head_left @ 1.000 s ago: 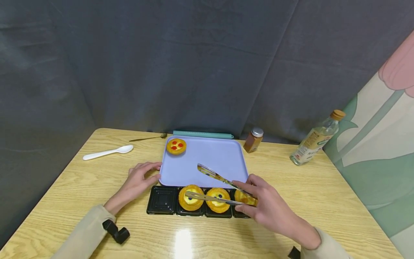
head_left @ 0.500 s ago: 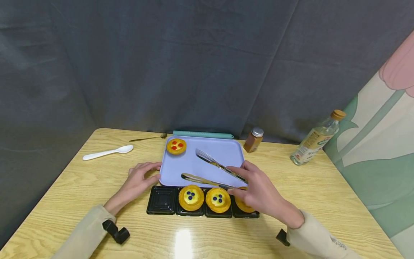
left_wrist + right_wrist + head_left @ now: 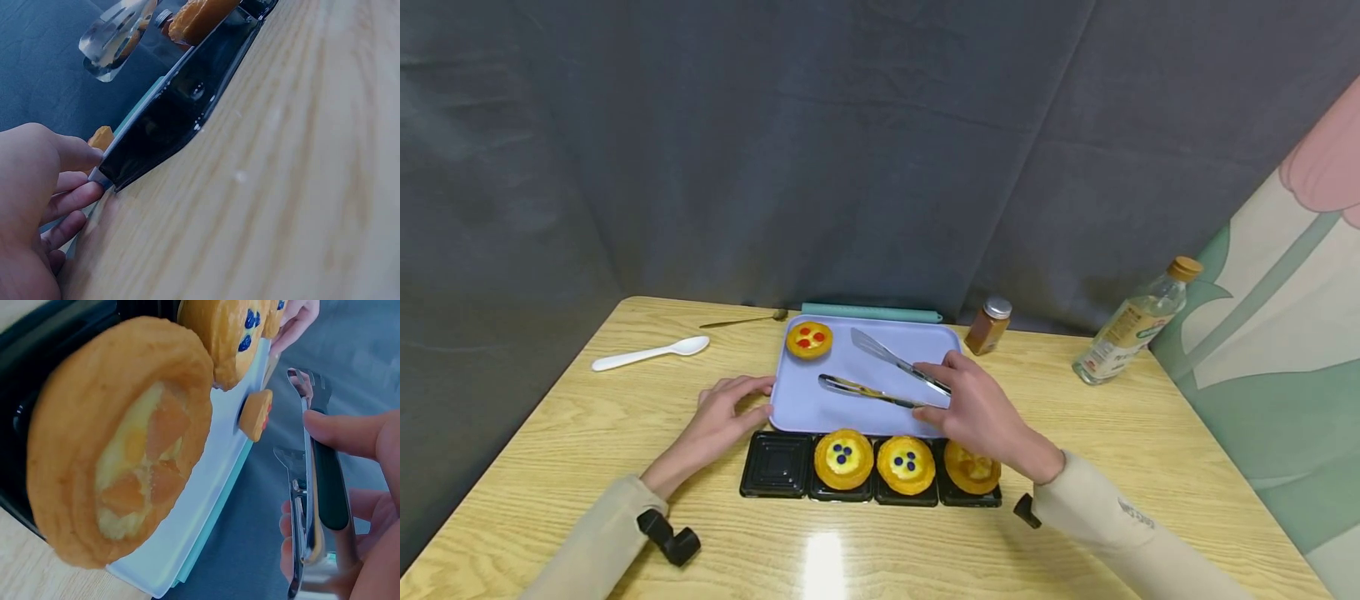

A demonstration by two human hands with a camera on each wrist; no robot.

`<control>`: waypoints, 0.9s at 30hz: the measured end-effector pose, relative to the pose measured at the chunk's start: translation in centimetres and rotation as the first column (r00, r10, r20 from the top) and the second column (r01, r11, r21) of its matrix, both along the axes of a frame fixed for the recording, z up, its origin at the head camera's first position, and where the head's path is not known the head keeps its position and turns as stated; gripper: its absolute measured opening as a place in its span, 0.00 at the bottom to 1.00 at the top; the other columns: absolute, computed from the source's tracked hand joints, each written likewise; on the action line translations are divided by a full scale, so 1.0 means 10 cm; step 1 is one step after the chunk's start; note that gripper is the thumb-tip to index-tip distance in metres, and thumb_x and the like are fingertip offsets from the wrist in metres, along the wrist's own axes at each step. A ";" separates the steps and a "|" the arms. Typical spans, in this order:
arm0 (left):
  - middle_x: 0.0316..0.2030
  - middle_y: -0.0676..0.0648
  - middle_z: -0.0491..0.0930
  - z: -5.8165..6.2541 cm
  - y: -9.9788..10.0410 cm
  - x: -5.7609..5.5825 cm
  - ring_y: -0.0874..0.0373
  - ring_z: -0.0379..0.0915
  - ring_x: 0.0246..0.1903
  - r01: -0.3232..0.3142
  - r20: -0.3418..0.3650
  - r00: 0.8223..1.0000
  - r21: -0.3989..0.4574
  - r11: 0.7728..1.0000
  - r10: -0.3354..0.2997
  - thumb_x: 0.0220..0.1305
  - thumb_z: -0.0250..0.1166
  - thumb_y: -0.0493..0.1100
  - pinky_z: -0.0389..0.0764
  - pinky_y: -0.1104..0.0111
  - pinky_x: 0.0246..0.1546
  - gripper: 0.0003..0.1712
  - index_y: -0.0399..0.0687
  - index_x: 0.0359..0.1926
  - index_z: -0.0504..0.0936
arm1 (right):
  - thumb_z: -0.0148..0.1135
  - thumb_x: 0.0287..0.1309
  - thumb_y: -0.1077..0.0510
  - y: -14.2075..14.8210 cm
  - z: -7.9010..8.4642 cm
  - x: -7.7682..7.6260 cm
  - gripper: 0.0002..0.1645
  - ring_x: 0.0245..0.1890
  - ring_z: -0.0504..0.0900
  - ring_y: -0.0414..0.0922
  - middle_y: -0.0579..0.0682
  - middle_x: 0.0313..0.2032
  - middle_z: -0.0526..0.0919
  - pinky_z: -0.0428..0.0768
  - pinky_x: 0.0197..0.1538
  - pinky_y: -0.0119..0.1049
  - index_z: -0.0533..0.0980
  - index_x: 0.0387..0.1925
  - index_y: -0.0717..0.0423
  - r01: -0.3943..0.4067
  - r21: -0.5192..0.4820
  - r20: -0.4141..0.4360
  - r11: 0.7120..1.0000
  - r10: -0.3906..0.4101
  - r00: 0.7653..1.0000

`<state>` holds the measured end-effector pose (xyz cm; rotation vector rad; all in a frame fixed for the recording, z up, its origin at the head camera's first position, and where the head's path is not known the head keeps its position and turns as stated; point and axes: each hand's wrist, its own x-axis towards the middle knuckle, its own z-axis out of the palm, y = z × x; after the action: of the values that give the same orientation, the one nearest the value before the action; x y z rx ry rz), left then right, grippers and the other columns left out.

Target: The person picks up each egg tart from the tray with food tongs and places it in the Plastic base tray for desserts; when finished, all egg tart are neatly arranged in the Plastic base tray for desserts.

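My right hand holds a pair of metal tongs over the lavender tray; the tong arms stand apart with nothing between them. Dark grip pads line the tongs in the right wrist view. My left hand touches the tray's left edge with thumb and fingers spread. A tart with red topping sits at the tray's far left. In front lies a row of black square holders. Two hold blueberry tarts; the rightmost holds a tart with orange-brown pieces. The leftmost holder bears nothing.
A white spoon and a thin dark spoon lie at the left. Behind the tray is a teal bar. A spice jar stands at the back, and a glass bottle farther right near the curtain.
My right hand has carried the tongs left and away from me, from over the tarts to over the tray. The tarts and my left hand have stayed in place.
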<state>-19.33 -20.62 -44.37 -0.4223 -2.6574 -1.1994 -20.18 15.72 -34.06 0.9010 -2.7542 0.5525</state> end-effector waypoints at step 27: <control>0.49 0.48 0.83 -0.01 -0.01 -0.01 0.44 0.70 0.55 0.005 -0.008 1.000 -0.001 1.000 -0.005 0.67 0.68 0.42 0.55 0.53 0.49 0.25 0.40 0.63 0.79 | 0.77 0.53 0.52 -0.42 -0.10 -0.41 0.31 0.31 0.70 0.46 0.55 0.35 0.77 0.70 0.35 0.39 0.81 0.57 0.60 0.023 0.104 0.040 0.994 -0.028 0.999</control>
<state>-19.39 -20.70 -44.48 -0.4327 -2.6516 -1.1954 -24.26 11.51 -35.07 0.8848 -2.8511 0.4318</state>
